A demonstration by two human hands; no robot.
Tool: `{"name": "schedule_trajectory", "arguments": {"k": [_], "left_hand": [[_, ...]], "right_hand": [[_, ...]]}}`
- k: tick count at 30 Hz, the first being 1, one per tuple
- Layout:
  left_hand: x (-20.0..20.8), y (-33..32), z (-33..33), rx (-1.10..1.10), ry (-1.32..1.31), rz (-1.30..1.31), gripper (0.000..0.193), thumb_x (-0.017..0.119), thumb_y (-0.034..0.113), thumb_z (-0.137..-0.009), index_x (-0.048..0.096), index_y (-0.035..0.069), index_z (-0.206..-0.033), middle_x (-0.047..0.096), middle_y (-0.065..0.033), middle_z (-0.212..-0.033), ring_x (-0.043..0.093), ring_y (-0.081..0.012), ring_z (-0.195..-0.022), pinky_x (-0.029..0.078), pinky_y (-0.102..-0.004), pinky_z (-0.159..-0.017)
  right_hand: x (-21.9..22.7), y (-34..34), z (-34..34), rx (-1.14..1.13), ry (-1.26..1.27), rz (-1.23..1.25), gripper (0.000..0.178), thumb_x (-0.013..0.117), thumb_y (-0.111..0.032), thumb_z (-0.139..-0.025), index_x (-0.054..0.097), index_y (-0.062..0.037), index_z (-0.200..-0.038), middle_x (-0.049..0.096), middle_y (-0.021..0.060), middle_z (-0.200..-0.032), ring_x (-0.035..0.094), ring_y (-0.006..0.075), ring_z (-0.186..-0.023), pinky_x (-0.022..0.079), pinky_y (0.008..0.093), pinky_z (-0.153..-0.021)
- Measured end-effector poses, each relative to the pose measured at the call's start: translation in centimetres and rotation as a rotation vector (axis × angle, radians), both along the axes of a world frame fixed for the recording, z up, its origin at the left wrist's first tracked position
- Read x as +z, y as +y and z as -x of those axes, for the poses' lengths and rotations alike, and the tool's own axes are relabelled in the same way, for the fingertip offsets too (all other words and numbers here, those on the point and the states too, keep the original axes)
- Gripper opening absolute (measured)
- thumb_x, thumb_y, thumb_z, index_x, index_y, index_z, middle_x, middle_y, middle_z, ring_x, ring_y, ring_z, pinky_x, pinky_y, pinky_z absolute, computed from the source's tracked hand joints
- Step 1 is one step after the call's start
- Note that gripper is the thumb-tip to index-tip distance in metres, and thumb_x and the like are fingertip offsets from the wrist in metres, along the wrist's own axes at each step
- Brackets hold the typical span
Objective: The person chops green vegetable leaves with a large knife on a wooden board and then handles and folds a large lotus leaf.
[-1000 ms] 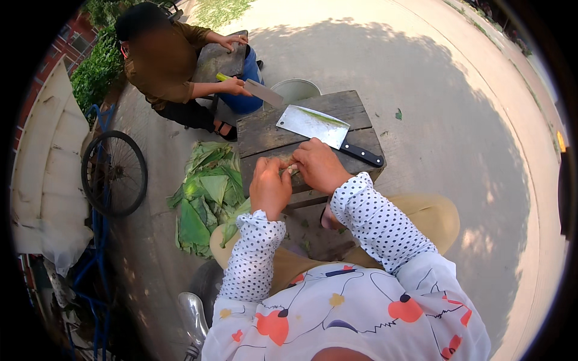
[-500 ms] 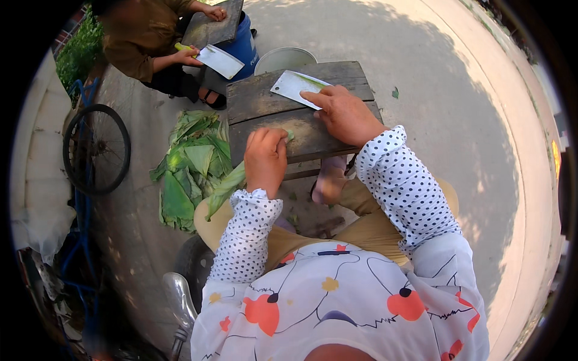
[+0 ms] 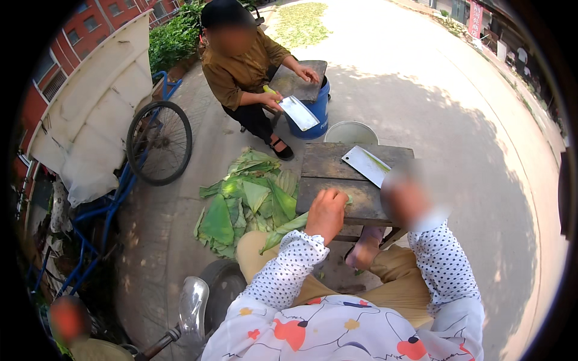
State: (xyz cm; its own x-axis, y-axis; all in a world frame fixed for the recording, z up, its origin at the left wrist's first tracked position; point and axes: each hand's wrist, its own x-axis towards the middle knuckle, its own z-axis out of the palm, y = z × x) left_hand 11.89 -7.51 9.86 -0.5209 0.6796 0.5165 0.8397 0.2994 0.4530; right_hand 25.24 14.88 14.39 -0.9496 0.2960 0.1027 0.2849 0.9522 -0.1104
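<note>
My left hand (image 3: 326,213) is closed around a rolled green leaf (image 3: 283,233) at the stool's near left edge. The leaf's tail hangs to the left, and a short green end shows beyond the fingers. My right hand (image 3: 409,201) is blurred, at the right side of the wooden stool (image 3: 322,157). From it a cleaver (image 3: 367,165) reaches left, its broad blade lying over the stool top with a green smear on it. The cleaver's handle is hidden by the hand. A heap of large green leaves (image 3: 241,207) lies on the ground left of the stool.
Across from me a seated person (image 3: 238,66) holds another cleaver (image 3: 299,113) beside a board (image 3: 298,81) on a blue bucket (image 3: 319,114). A pale bucket (image 3: 352,130) stands behind my stool. Left are a cart wheel (image 3: 158,144) and, nearer, a shiny metal part (image 3: 194,307).
The view has tilted up and shifted left, showing more of the street and cart. My left hand still grips the leaf. The other person's free hand has lifted off the board.
</note>
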Motion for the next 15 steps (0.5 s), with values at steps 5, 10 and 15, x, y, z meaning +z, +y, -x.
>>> {"name": "schedule_trajectory", "arguments": {"k": [5, 10, 15], "left_hand": [[-1.3, 0.3, -0.2, 0.066, -0.002, -0.006, 0.017, 0.070, -0.001, -0.087, 0.070, 0.007, -0.102, 0.067, -0.0126, -0.104, 0.063, -0.0374, -0.098, 0.054, -0.0465, -0.086], [-2.2, 2.3, -0.3, 0.041, -0.016, -0.114, 0.017, 0.070, -0.001, -0.086, 0.069, 0.006, -0.101, 0.068, -0.0133, -0.103, 0.064, -0.0377, -0.097, 0.054, -0.0466, -0.086], [-1.0, 3.1, -0.7, -0.018, -0.044, -0.139, 0.017, 0.071, -0.002, -0.086, 0.070, 0.005, -0.102, 0.068, -0.0136, -0.100, 0.064, -0.0373, -0.097, 0.054, -0.0459, -0.086]], "right_hand": [[-1.9, 1.4, -0.6, 0.046, 0.322, -0.015, 0.034, 0.064, -0.019, -0.100, 0.068, -0.0121, -0.133, 0.062, 0.0186, -0.097, 0.067, 0.0383, -0.084, 0.056, 0.0485, -0.075], [-0.1, 1.1, -0.6, 0.073, 0.585, 0.233, 0.029, 0.061, -0.018, -0.104, 0.067, -0.0079, -0.130, 0.063, 0.0177, -0.100, 0.066, 0.0384, -0.086, 0.053, 0.0470, -0.076], [2.9, 0.5, -2.7, 0.081, 0.501, 0.145, 0.015, 0.062, -0.018, -0.104, 0.059, -0.0027, -0.107, 0.062, 0.0190, -0.092, 0.064, 0.0421, -0.081, 0.051, 0.0500, -0.069]]}}
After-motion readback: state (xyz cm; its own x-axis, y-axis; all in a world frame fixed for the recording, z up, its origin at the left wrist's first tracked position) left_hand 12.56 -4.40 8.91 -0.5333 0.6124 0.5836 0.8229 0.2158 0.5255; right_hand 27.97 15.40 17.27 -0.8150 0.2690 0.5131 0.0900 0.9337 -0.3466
